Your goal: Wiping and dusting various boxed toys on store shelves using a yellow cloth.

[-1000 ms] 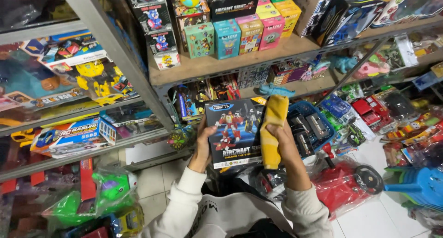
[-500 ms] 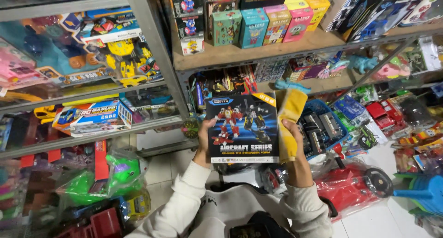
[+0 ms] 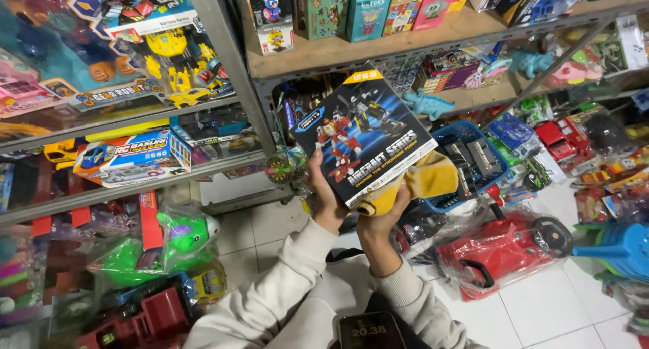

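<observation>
Left hand (image 3: 323,190) gripped the dark, glossy cardboard toy box (image 3: 362,136), tilted before the wooden shelf (image 3: 351,51); right hand (image 3: 384,217) clenched a soft yellow cloth (image 3: 422,183) beneath. Box probably light, stiff, slick; best held by edges.

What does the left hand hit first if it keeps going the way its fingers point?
Likely the wooden shelf board above: the left hand points up along the dark toy box it grips. Depth unclear.

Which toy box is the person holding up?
The dark robot toy box, tilted between the left hand and right hand; the pastel boxes stand on the shelf.
</observation>
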